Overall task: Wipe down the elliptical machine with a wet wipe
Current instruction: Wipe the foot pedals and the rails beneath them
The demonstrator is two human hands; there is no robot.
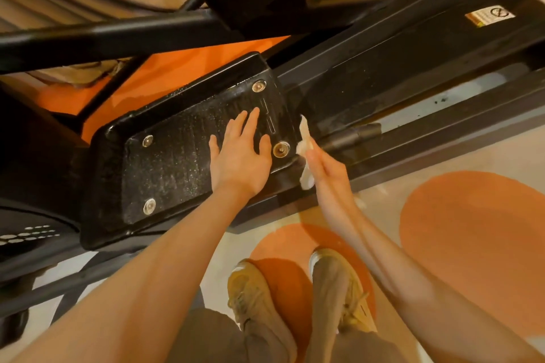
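While the left hand (pixel 240 156) lies flat, fingers spread, on the black pedal (pixel 165 156) of the elliptical machine, right hand (pixel 326 174) at 3 o'clock, fingers pinching wet wipe (pixel 303 138) against pedal edge

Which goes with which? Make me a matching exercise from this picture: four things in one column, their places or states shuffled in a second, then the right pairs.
Things
1. left hand
2. right hand
3. wet wipe
4. warning sticker

Places or states
A. stuck on the black frame, upper right
B. flat on the black foot pedal, fingers straight
C. white, crumpled, at the pedal's right edge
D. holds the wipe beside the pedal

Pairs: 1-B, 2-D, 3-C, 4-A
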